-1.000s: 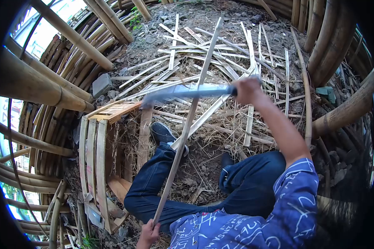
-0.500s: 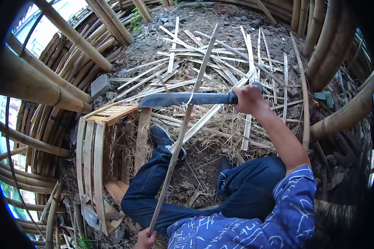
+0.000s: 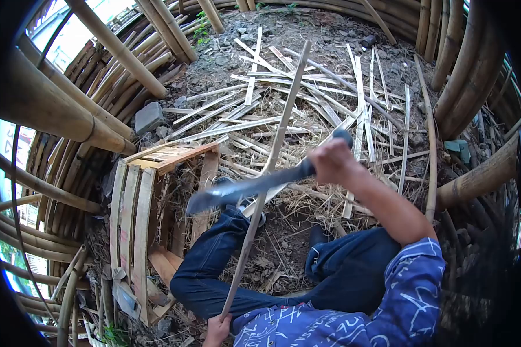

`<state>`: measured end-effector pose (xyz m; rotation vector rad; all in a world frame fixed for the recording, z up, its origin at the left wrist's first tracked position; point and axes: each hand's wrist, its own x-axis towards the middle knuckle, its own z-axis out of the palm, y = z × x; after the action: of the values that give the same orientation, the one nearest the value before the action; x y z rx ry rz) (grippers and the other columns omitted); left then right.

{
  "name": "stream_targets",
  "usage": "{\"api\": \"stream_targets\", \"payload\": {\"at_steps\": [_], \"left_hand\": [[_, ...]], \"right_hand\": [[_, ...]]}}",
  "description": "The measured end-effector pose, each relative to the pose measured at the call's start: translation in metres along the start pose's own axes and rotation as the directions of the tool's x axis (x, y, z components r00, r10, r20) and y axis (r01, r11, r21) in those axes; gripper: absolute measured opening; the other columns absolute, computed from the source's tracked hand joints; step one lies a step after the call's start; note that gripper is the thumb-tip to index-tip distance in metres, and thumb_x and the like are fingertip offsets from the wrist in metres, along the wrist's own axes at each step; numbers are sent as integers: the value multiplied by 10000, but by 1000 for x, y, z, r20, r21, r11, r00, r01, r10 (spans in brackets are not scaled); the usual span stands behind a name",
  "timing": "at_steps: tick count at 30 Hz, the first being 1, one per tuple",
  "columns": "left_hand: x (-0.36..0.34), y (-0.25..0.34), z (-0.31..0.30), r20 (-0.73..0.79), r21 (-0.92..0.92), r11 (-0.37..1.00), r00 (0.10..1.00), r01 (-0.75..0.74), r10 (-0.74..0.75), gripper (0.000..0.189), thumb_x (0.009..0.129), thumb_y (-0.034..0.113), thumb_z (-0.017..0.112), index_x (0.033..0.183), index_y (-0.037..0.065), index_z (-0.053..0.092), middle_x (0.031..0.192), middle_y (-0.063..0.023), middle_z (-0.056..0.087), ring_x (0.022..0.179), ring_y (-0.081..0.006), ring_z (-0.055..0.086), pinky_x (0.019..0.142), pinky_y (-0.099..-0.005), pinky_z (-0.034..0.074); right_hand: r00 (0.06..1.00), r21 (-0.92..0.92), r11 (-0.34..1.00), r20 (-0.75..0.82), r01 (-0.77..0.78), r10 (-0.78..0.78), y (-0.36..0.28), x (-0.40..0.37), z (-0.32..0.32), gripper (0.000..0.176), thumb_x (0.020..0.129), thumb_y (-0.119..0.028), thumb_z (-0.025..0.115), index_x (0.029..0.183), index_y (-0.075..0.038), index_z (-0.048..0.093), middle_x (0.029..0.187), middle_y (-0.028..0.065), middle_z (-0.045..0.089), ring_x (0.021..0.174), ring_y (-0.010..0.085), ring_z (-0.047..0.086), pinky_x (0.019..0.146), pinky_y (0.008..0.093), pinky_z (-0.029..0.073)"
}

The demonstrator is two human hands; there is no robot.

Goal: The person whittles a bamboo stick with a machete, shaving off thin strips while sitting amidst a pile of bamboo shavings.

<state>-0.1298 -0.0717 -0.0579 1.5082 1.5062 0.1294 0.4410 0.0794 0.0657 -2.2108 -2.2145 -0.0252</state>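
My right hand is wrapped round the black handle of a machete, whose broad grey blade points left and is slightly smeared by motion. The blade crosses a long bamboo strip at about its middle. Down at the bottom, my left hand grips the near end of that strip, which slants up and away over my bent leg. Beyond the blade, many split bamboo strips lie criss-crossed on the ground among fine shavings.
A slatted wooden crate stands at my left, beside my shoe. Thick bamboo poles frame both sides, with stacked bamboo behind them. A grey concrete block rests beyond the crate.
The machete has come down along the strip toward me, its tip dropping lower. My left hand still holds the strip, and the whole view has shifted a little.
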Motion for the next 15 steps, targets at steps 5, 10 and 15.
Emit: {"api": "stream_targets", "payload": {"at_steps": [5,10,15], "left_hand": [[-1,37,0,58,25,999,998,-19,18,347,939,243,597,731,-33,571,535,-25,440,548,-71,419,493,-314,381],[12,9,3,122,-75,997,992,-7,16,377,970,277,555,709,4,560,582,8,480,574,-74,434,507,-281,378],[5,6,2,55,-41,999,998,-28,30,351,965,267,560,741,-3,584,568,-13,487,561,-78,447,506,-286,387]], "right_hand": [[958,-31,964,109,-265,267,45,-5,18,127,717,-184,637,803,-95,663,725,87,675,687,241,692,652,381,558],[965,14,980,175,-200,195,22,-20,19,165,675,-189,646,797,-80,663,729,110,681,692,250,693,647,386,556],[944,38,999,327,37,-47,-7,-11,22,200,673,-204,657,817,-70,694,750,103,695,715,241,701,685,380,557]]}}
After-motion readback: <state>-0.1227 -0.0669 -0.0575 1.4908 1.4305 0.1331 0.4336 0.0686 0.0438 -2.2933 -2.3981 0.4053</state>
